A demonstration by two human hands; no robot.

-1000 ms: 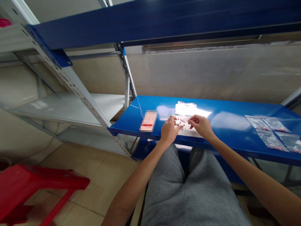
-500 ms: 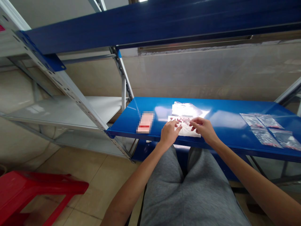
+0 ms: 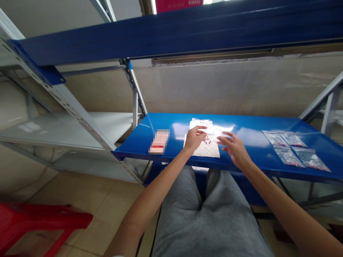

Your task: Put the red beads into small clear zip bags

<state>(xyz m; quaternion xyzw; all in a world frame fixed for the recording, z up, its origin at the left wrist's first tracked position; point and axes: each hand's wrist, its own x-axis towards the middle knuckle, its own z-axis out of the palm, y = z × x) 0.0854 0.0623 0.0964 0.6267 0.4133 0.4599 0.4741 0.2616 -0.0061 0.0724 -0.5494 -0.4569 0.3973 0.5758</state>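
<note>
My left hand (image 3: pixel 195 139) is over a white cloth or paper sheet (image 3: pixel 200 152). Its thumb and fingertips are closed on something thin that I cannot make out, with fine lines showing above them. Beside those fingers, several small dark red beads (image 3: pixel 207 141) lie loose on the sheet. Behind it is a stack of clear plastic bags (image 3: pixel 193 123), partly covered by the hand. My right hand (image 3: pixel 233 147) hovers at the sheet's right edge, fingers apart, with nothing visible in it.
Several zip bags with small red contents (image 3: pixel 289 155) lie on the blue shelf (image 3: pixel 249 157) to the right. A blurred pink and red item (image 3: pixel 158 142) lies left. A blue beam (image 3: pixel 171 34) crosses above. A red plastic stool (image 3: pixel 48 217) stands at lower left.
My left hand has moved up toward the bags, its fingertips now closed. My right hand, earlier pinching something thin over the sheet, has drawn back with fingers spread. The view has shifted slightly.
</note>
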